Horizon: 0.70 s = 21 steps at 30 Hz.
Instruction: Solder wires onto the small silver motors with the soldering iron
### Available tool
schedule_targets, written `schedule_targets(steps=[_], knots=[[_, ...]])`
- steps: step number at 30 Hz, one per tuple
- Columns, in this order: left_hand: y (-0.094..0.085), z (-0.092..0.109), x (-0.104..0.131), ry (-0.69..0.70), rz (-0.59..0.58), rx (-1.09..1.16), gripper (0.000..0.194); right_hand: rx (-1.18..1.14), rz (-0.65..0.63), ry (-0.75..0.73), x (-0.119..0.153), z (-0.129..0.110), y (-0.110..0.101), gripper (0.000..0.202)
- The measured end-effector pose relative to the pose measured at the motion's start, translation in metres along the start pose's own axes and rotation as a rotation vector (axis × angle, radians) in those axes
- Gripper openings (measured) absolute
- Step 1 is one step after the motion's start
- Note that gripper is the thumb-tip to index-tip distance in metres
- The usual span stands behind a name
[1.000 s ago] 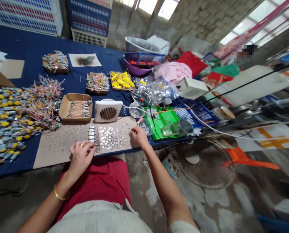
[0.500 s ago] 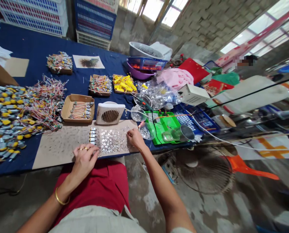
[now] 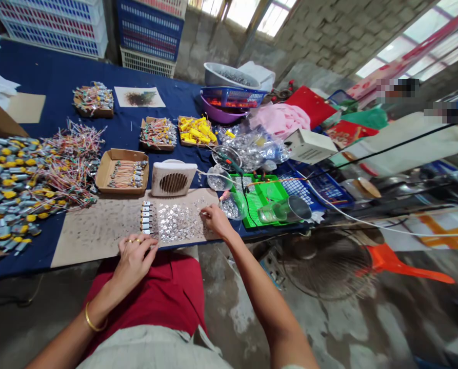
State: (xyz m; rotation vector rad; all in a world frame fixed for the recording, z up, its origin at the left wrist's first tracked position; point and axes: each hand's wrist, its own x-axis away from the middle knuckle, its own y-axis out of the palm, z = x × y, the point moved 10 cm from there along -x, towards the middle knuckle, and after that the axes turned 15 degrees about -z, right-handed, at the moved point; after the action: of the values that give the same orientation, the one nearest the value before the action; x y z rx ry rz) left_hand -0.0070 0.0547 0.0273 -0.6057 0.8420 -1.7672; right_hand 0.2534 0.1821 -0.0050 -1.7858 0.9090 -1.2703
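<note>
Our L hand at near end of motor row on cardboard, R hand by loose metal bits; fingers narrow, can't tell if gripping. Motors prob. light, stiff; we'd grip casing sides.

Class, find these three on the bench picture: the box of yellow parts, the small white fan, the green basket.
Box of yellow parts point(image 3: 198, 143): head view, front rim.
Small white fan point(image 3: 193, 177): head view, casing's right edge.
Green basket point(image 3: 251, 218): head view, near left corner.
</note>
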Motion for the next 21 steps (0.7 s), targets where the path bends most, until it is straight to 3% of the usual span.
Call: schedule_targets(steps=[6, 21], knots=[[0.010, 0.005, 0.012, 0.047, -0.044, -0.001, 0.019, 0.034, -0.028, 0.020, -0.006, 0.000, 0.002, 0.018], [0.015, 0.014, 0.017, 0.109, -0.030, -0.007, 0.018, 0.066, -0.025, 0.018, -0.011, -0.001, -0.003, 0.023]])
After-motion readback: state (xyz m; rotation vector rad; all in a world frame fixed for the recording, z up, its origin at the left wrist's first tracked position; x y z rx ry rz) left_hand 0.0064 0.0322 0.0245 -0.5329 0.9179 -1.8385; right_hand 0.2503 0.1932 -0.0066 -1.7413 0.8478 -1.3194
